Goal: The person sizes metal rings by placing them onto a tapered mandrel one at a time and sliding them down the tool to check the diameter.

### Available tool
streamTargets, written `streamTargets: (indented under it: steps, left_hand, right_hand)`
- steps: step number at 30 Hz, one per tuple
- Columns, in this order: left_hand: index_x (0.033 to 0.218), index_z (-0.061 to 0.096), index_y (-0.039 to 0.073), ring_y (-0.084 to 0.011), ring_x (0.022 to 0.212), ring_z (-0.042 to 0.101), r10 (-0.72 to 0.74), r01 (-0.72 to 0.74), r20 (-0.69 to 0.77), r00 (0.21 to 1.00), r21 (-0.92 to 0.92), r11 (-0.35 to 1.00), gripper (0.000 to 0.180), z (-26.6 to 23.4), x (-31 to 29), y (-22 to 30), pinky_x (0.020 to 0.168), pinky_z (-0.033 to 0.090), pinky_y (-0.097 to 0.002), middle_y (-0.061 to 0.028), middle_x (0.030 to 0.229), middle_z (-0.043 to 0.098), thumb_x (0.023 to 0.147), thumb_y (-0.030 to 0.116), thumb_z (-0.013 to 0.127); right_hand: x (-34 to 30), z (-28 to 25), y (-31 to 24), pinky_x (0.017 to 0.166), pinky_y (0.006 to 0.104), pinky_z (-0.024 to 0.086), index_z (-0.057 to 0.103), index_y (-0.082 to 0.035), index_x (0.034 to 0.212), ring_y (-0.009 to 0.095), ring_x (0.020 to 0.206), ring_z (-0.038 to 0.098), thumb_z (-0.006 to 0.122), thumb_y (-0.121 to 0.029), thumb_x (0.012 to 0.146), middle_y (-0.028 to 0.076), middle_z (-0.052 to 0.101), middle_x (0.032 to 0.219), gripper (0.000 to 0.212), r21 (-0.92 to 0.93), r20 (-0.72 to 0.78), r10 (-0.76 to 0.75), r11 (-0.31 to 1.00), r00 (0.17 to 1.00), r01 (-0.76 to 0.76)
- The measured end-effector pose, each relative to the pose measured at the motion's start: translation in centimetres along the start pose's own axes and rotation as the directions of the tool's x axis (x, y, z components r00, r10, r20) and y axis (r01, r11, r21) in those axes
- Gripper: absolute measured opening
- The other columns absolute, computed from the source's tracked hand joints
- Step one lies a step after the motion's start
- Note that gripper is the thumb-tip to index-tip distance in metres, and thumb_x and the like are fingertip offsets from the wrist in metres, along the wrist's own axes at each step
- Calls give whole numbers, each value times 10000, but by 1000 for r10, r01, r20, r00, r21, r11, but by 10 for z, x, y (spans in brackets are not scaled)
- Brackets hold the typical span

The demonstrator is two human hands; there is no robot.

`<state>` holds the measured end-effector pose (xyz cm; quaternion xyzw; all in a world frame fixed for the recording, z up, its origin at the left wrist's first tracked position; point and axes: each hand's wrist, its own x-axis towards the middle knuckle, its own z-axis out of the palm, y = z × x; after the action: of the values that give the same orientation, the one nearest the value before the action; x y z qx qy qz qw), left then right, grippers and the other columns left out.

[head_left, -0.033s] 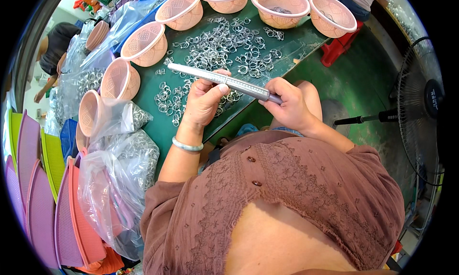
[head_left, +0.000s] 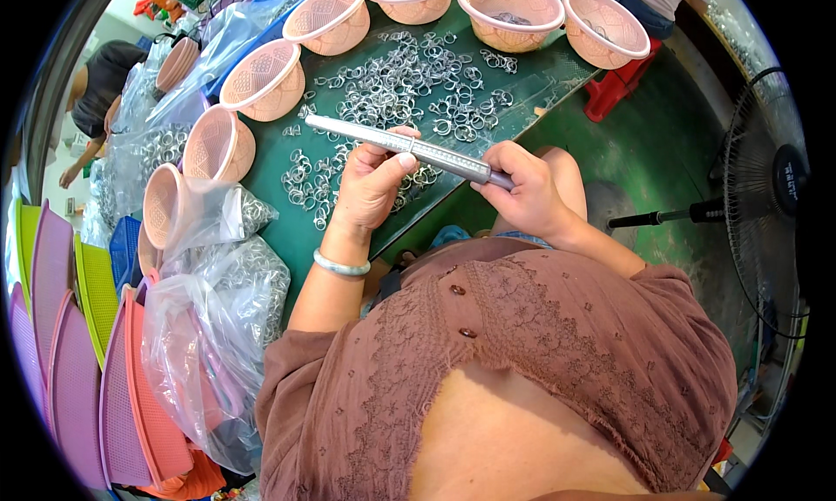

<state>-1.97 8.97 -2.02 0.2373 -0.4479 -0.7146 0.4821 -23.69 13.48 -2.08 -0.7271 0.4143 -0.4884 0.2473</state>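
A tapered silver ring mandrel with engraved marks slants across in front of me, its thin end toward the upper left. Wrapped round its thick handle end is my right hand, closed. My left hand, a pale bangle on its wrist, closes thumb and fingers about the middle of the mandrel. A thin ring seems to circle the mandrel at those fingertips; the fingers partly hide it. Beneath and beyond lie many loose silver rings on the green tabletop.
Pink baskets line the table's far and left sides, some holding rings. Clear plastic bags of rings sit at my left, beside stacked coloured baskets. A fan stands right, a red stool far right. Other people are partly visible beyond.
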Motion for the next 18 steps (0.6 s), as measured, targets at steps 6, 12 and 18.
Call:
streamTargets:
  steps: [6,12,18]
  left_hand:
    - [1075,548,-30,-121,780,557,-10,10,-22,1000,6,1000,286,2,0,2,760,451,-256,-66,897,598,798,33,583]
    - [1057,554,-33,-122,775,549,18,-16,-39,999,64,998,277,2,1,2,749,444,-251,-68,904,594,790,32,591]
    - [1028,561,-32,-127,764,533,112,-106,-141,984,51,993,251,5,-3,4,725,442,-255,-81,940,581,786,21,598]
  right_hand:
    - [0,1,2,551,317,421,511,-2,772,266,624,530,662,-6,673,117,507,707,180,10,-3,11,1000,1000,-11]
    - [1,1,2,548,317,422,513,0,776,253,620,531,667,-16,684,116,509,707,180,24,19,37,999,999,-38]
    - [7,0,-4,546,312,419,513,0,775,245,618,533,677,-36,695,116,508,700,186,70,101,35,997,994,-43]
